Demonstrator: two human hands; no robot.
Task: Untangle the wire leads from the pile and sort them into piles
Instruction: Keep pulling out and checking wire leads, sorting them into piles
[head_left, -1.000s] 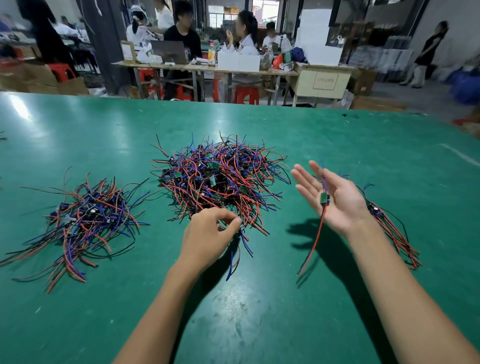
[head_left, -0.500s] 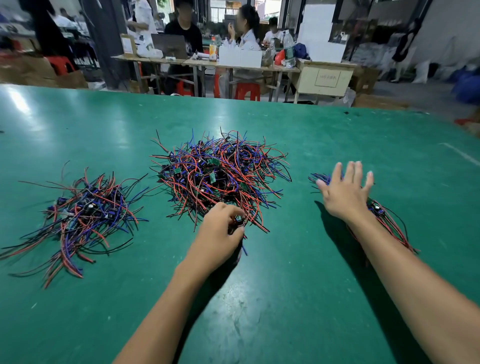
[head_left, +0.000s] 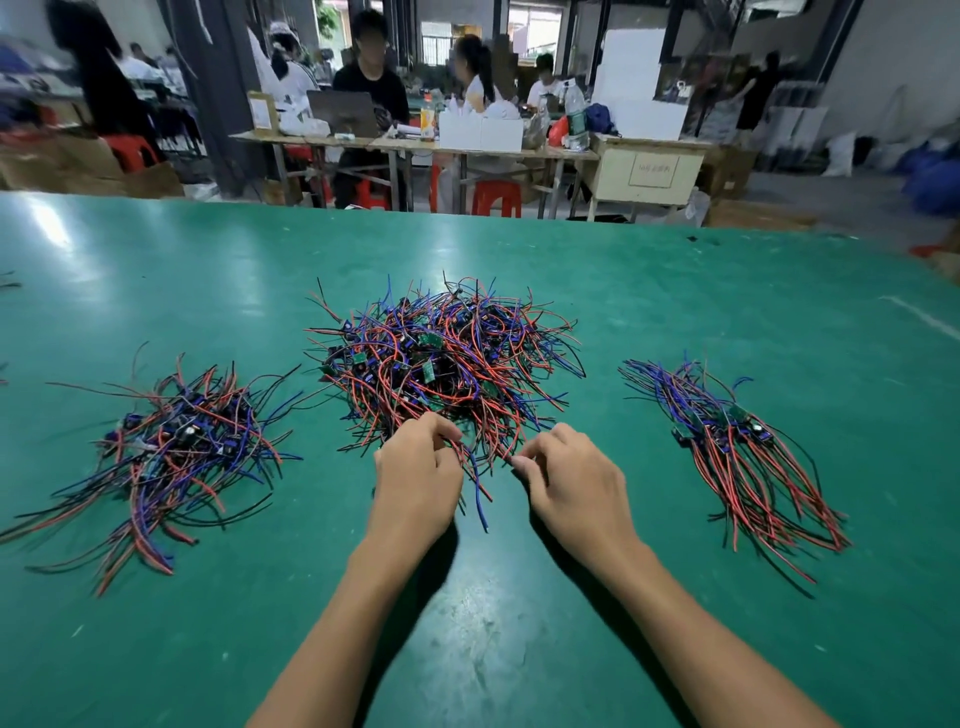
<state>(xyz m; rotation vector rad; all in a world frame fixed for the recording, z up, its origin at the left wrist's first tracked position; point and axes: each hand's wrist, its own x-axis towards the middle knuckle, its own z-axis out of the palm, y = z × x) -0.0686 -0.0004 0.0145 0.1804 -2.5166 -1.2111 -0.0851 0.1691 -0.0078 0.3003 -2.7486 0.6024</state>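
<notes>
A tangled pile (head_left: 447, 358) of red, blue and black wire leads with small green boards lies in the middle of the green table (head_left: 519, 623). My left hand (head_left: 418, 478) grips a few leads at the pile's near edge, fingers curled round them. My right hand (head_left: 566, 480) pinches a red lead at the pile's near right edge. A looser heap of leads (head_left: 176, 452) lies to the left. An aligned bundle of leads (head_left: 737, 447) lies to the right, apart from my right hand.
The table's far edge runs across the upper part of the view. Beyond it, several people sit at wooden tables (head_left: 415, 145) with red stools (head_left: 496, 197) and boxes.
My right hand laid its lead on the right bundle, then moved left to the middle pile and now pinches a lead. My left hand has stayed at the pile's near edge.
</notes>
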